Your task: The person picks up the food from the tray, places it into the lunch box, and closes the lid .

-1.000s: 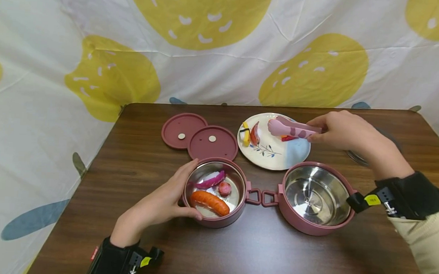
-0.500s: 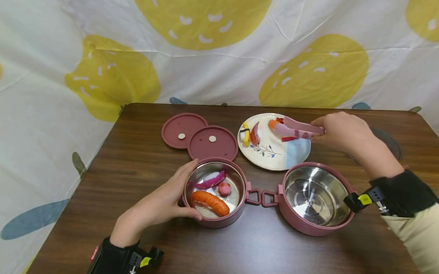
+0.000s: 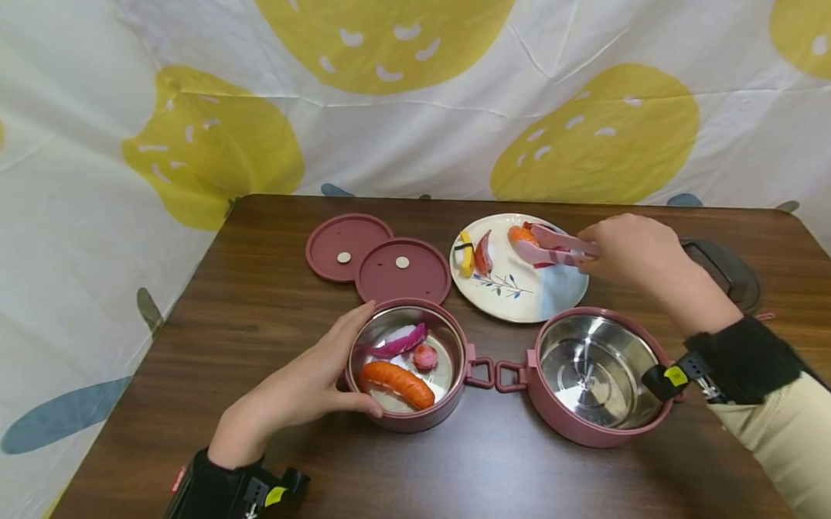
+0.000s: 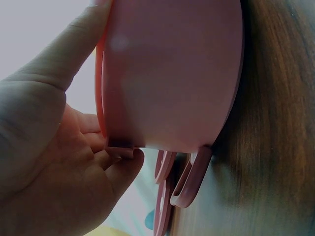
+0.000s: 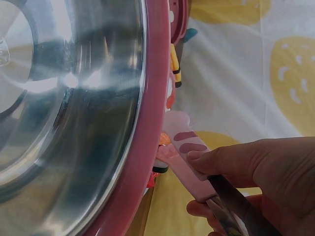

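Note:
My left hand (image 3: 306,378) holds a pink pot (image 3: 408,423) by its left side, fingers at the rim; in the left wrist view they curl by a handle tab. Inside lie a toy sausage (image 3: 398,384), a purple onion-like piece (image 3: 399,342) and a small pink round piece (image 3: 425,357). My right hand (image 3: 639,250) grips pink tongs (image 3: 561,243) over a white plate (image 3: 507,298). The tong tips are at an orange toy piece (image 3: 519,234); whether they pinch it I cannot tell. A yellow-topped sushi (image 3: 465,255) and a red-and-white piece (image 3: 483,255) lie at the plate's left.
A second pink pot (image 3: 589,435), steel inside and holding nothing, stands at the right, its handle almost touching the first pot's. Two overlapping dark pink lids (image 3: 402,284) lie behind the left pot. A dark grey lid-like object (image 3: 731,277) lies behind my right forearm.
The right hand with the tongs has shifted left and slightly lower; the tips now lie at the orange piece, which was covered at first. The left hand and both pots have stayed put.

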Motion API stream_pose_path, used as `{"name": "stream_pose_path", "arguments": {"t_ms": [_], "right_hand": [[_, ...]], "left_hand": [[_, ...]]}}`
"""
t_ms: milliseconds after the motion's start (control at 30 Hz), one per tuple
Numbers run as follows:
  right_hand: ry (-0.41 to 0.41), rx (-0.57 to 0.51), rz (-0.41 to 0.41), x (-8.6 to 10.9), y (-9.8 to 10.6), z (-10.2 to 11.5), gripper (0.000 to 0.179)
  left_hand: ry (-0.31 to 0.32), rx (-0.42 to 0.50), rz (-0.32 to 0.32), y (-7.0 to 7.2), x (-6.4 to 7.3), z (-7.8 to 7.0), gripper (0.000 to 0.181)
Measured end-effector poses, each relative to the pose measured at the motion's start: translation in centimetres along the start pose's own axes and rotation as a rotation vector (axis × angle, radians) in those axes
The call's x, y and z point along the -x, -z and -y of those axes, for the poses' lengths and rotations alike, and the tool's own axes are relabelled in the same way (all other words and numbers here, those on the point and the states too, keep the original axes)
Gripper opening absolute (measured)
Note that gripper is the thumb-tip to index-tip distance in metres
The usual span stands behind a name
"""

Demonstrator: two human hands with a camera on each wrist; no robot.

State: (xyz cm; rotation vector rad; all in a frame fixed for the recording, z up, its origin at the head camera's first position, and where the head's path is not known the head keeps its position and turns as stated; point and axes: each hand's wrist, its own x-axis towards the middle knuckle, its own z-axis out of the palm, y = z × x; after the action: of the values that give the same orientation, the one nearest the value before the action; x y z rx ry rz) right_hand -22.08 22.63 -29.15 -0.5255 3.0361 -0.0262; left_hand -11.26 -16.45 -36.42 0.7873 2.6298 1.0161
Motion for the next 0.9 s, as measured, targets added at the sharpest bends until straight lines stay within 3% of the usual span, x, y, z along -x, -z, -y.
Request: {"name": "stream_pose_path", "arguments": {"t_ms": [633,900], "right_hand": [[-0.004,0.005,0.017,-0.88,-0.12,0.37,0.026],[0.016,0.026,-0.025,-0.69,-0.31,0.04,0.018]], "left_hand": [[-0.005,-0.006,-0.006,-0.16,-0.17,0.01,0.115],[0.0,0.003,0.001,-0.12,-0.38,-0.15,0.115]]}}
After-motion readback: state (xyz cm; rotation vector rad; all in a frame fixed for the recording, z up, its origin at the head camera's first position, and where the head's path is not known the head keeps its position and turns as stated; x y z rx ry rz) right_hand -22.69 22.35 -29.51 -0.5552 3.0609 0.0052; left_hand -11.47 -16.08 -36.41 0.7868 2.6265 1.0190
